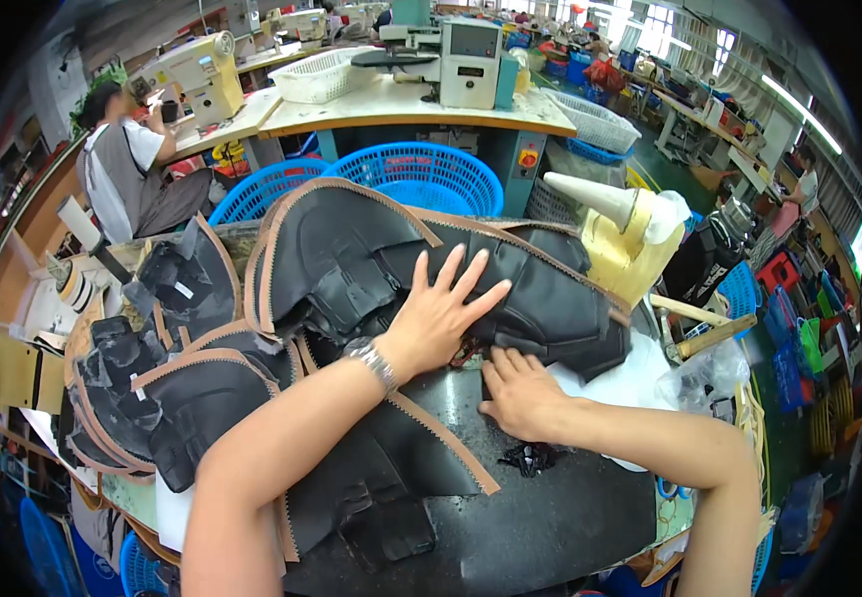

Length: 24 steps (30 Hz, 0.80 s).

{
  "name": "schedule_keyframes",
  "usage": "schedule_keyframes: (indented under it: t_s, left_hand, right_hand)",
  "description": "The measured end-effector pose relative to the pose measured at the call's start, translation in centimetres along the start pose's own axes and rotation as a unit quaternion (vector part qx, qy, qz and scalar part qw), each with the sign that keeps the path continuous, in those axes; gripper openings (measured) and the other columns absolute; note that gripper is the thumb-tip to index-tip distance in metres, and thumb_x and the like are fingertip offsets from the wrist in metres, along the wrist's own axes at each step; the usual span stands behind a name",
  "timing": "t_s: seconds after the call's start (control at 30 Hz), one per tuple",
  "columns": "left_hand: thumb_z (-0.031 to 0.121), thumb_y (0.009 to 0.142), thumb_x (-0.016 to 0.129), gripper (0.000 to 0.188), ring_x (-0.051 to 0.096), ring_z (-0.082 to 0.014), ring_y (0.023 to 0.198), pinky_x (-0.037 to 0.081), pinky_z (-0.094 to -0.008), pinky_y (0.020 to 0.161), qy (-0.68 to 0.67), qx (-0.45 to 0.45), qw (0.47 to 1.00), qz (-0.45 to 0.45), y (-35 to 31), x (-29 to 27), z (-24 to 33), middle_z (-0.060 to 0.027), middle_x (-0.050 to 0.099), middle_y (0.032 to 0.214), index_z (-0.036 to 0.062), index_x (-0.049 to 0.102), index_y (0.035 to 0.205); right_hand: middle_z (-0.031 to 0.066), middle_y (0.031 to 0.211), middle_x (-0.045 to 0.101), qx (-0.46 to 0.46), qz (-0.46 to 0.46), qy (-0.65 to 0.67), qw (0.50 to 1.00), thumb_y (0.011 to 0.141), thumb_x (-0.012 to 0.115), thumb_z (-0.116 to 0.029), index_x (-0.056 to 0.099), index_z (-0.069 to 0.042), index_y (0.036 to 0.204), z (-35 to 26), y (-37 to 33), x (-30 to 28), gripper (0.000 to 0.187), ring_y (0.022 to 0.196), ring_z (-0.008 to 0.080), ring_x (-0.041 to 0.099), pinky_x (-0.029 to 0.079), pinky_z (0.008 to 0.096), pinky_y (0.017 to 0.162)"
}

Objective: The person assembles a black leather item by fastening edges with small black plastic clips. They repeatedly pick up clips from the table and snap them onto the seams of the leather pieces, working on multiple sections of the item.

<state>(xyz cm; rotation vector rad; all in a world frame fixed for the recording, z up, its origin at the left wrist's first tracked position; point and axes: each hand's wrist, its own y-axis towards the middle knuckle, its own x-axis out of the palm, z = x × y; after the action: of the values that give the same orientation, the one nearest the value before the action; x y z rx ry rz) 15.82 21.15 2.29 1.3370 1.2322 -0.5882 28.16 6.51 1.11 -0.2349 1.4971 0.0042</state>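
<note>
My left hand [441, 320], with a metal watch on its wrist, lies with fingers spread on a large black leather-like piece [336, 234] edged with a brown saw-toothed strip. My right hand [525, 398] rests palm down at the near edge of the same stack, fingertips against the black material and thumb apart. Neither hand grips anything that shows. Below my left forearm lies another black panel [371, 458] with brown edging. More such pieces [202, 393] are piled to the left. A small black tangled scrap [527, 458] sits just nearer than my right hand.
A black work surface [550, 517] is under the pieces. At right stand a yellow container with a white cone [595, 199] and a wooden-handled tool [714, 336]. Behind are blue baskets [416, 174] and a machine bench [391, 117]. A person [127, 159] sits at far left.
</note>
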Motion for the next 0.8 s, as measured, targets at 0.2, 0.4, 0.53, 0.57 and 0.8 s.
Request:
schedule_keyframes:
  t_s: [0.2, 0.4, 0.53, 0.57, 0.8]
  left_hand:
    - [0.018, 0.077, 0.057, 0.062, 0.044, -0.0415, 0.118, 0.039, -0.0527, 0.093, 0.024, 0.078, 0.984, 0.157, 3.8, 5.7, -0.6, -0.0212, 0.041, 0.135, 0.0303, 0.040, 0.135]
    - [0.006, 0.060, 0.072, 0.091, 0.044, -0.0397, 0.117, 0.041, -0.0431, 0.095, -0.111, 0.071, 0.991, 0.038, 5.0, 1.7, -3.2, -0.0220, 0.041, 0.130, 0.0127, 0.030, 0.140]
    - [0.024, 0.061, 0.080, 0.096, 0.028, -0.0403, 0.129, 0.033, -0.0612, 0.094, 0.043, 0.019, 0.997, 0.065, 4.1, 5.4, 0.7, -0.0183, 0.020, 0.146, 0.0277, 0.027, 0.142]
    - [0.021, 0.061, 0.078, 0.094, 0.032, -0.0398, 0.127, 0.035, -0.0585, 0.094, 0.063, 0.031, 0.991, 0.117, 4.1, 6.2, 0.8, -0.0183, 0.025, 0.143, 0.0271, 0.029, 0.141]
    - [-0.001, 0.058, 0.068, 0.088, 0.052, -0.0357, 0.108, 0.045, -0.0401, 0.091, -0.110, 0.084, 0.985, 0.106, 5.5, 4.7, -1.5, -0.0173, 0.049, 0.125, 0.0154, 0.035, 0.138]
  right_hand:
    - [0.0186, 0.139, 0.039, -0.089, 0.117, -0.077, 0.986, 0.087, 0.046, -0.023, 0.050, 0.003, 0.123, 5.9, -1.6, 1.0, 0.045, 0.130, 0.0292, 0.034, 0.027, 0.0392, 0.106]
    - [0.0111, 0.133, 0.046, -0.133, 0.219, -0.238, 0.937, 0.079, 0.050, -0.017, 0.059, -0.002, 0.113, 9.2, 0.4, -1.8, 0.038, 0.124, 0.0215, 0.041, 0.032, 0.0353, 0.103]
    - [0.0098, 0.125, 0.051, -0.133, 0.244, -0.230, 0.933, 0.076, 0.053, -0.017, 0.061, -0.002, 0.106, 9.5, 0.1, 1.3, 0.034, 0.115, 0.0194, 0.047, 0.039, 0.0317, 0.092]
    - [0.0098, 0.122, 0.053, -0.135, 0.258, -0.230, 0.928, 0.075, 0.054, -0.017, 0.061, -0.002, 0.104, 9.5, 0.2, 1.6, 0.033, 0.112, 0.0190, 0.049, 0.041, 0.0307, 0.089]
    - [0.0078, 0.089, 0.061, -0.244, 0.224, -0.098, 0.938, 0.071, 0.057, -0.013, 0.061, -0.001, 0.090, 6.1, 1.5, 0.8, 0.023, 0.076, 0.0166, 0.061, 0.047, 0.0263, 0.053]
